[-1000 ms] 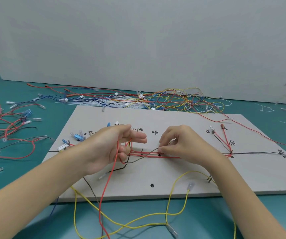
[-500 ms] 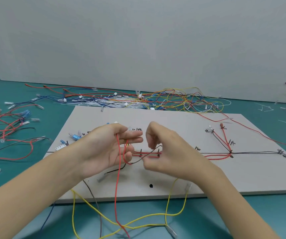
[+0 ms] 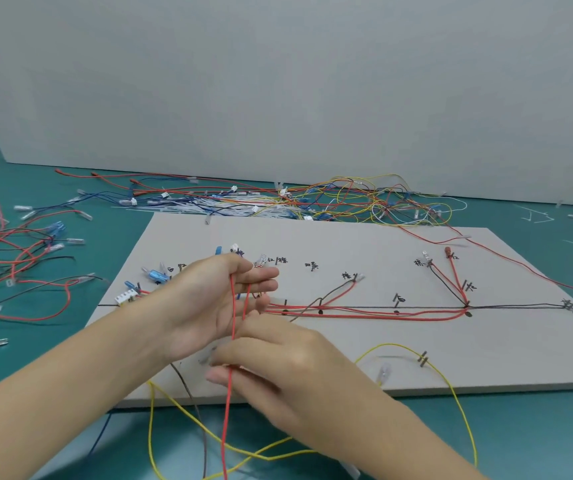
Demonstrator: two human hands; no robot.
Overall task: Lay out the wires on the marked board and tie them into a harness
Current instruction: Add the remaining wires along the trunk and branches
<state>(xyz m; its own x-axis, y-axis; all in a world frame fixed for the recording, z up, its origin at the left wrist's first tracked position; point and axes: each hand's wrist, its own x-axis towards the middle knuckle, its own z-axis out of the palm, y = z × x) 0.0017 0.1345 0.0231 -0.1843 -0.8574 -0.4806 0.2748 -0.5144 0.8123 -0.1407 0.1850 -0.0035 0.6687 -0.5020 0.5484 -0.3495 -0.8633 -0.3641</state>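
Observation:
A grey marked board (image 3: 364,348) lies on the teal table, with a drawn black line and handwritten labels. Red and black wires (image 3: 364,311) run along that line toward a junction at the right. My left hand (image 3: 216,303) is raised over the board's left part, palm toward me, and a red wire (image 3: 232,306) loops over its fingers. My right hand (image 3: 278,365) is just below it and pinches the same red wire, which hangs down past the board's front edge. A yellow wire (image 3: 399,348) curves over the front of the board.
A tangle of red, blue, yellow and white wires (image 3: 312,202) lies behind the board against the white wall. More red and black wires (image 3: 11,251) are spread at the left. Blue and white connectors (image 3: 155,275) sit at the board's left end.
My right hand left the wires on the board line, came toward me and down, and now pinches the red wire below my left hand. The left hand rose slightly.

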